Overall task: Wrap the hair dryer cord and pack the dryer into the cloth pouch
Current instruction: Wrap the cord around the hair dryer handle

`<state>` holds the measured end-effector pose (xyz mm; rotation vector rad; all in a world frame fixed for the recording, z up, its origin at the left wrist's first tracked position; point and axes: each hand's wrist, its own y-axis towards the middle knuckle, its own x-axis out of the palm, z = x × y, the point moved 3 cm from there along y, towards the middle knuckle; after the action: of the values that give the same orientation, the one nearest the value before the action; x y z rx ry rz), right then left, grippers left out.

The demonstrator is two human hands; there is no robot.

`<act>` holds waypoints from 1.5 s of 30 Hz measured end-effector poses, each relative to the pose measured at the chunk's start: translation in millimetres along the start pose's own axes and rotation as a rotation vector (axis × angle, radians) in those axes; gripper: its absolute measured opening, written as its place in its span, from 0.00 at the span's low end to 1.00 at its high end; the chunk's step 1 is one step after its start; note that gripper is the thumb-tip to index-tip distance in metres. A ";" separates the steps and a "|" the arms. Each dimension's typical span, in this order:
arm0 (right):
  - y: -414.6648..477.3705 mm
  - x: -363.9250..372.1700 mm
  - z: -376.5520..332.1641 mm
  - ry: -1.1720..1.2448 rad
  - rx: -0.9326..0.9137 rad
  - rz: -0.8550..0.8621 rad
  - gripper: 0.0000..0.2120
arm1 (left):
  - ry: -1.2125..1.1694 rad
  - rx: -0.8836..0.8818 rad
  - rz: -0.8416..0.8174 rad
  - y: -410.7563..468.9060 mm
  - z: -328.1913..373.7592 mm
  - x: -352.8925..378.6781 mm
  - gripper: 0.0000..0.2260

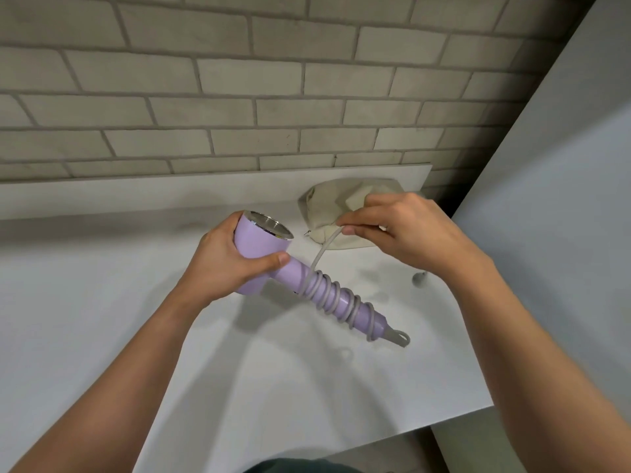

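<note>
Head view: your left hand grips one hair dryer; your right hand pinches its one cord; one cloth pouch, contents unseen.

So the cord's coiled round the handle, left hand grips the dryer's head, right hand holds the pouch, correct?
Not the pouch: the head view shows the right hand pinching the grey cord; the cloth pouch lies on the table behind it. The coils and the left hand on the hair dryer are right.

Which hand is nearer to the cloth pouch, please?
Right. The right hand is over the pouch, pinching the cord; the left hand grips the hair dryer, clear of it.
</note>
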<state>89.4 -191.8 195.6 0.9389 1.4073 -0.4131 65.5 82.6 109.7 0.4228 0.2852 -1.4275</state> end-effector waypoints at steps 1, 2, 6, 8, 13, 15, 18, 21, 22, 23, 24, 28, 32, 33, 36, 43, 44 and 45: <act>0.2 2.3 4.0 0.013 0.006 0.010 0.16 | -0.017 0.005 -0.011 -0.7 1.7 -0.7 0.26; 0.2 4.9 7.5 0.036 0.015 0.018 0.17 | -0.040 0.008 -0.023 -1.4 3.5 -1.0 0.26; -1.0 19.1 17.0 0.216 0.014 0.073 0.14 | -0.176 0.018 -0.052 -3.5 9.4 -1.7 0.28; -2.3 25.2 20.5 0.279 0.021 0.092 0.12 | -0.232 0.022 -0.050 -3.4 11.9 -2.5 0.28; -6.5 35.4 24.4 0.373 0.049 0.057 0.12 | -0.330 0.040 -0.059 -3.1 19.5 -3.5 0.28; -7.3 39.6 24.2 0.403 0.055 0.054 0.13 | -0.382 0.038 -0.064 -3.6 22.6 -1.7 0.28; -8.0 48.3 28.2 0.455 0.109 0.050 0.13 | -0.447 0.028 -0.059 -3.2 24.5 -0.2 0.29; -14.8 60.2 23.2 0.514 0.146 0.054 0.13 | -0.498 0.023 -0.060 -2.0 25.3 -1.3 0.29; -15.8 61.2 19.2 0.537 0.168 0.045 0.13 | -0.517 0.021 -0.061 -1.8 25.3 -1.3 0.28; -14.5 63.3 16.2 0.565 0.176 0.033 0.12 | -0.536 0.019 -0.059 -2.0 25.7 -1.4 0.28; -13.0 64.5 15.7 0.559 0.169 0.043 0.12 | -0.550 0.016 -0.057 -2.2 26.1 -1.4 0.27; -25.5 91.8 18.4 0.390 0.173 -0.041 0.05 | -0.593 -0.003 -0.015 0.3 28.9 -0.1 0.28; -48.2 122.5 10.3 0.262 0.261 -0.156 0.12 | -0.624 -0.046 0.099 5.2 29.6 -0.1 0.31; -36.9 120.8 5.4 0.310 0.223 -0.050 0.08 | -0.631 -0.059 0.125 6.3 29.1 -0.7 0.31; -19.2 100.5 -27.0 0.570 0.227 -0.178 0.13 | -0.643 -0.092 0.190 10.1 27.2 -2.2 0.29; -25.4 89.7 -63.5 0.534 0.144 -0.287 0.22 | -0.577 -0.163 0.380 18.5 14.2 -4.5 0.26; -28.1 88.3 -66.1 0.532 0.141 -0.302 0.21 | -0.554 -0.171 0.400 19.6 11.4 -5.1 0.27; -30.4 84.8 -70.2 0.532 0.146 -0.324 0.20 | -0.527 -0.177 0.420 20.7 8.5 -5.9 0.28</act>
<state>35.8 -133.4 113.3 0.9821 2.0516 -0.5367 84.7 85.9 122.2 -0.0491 -0.1028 -1.0415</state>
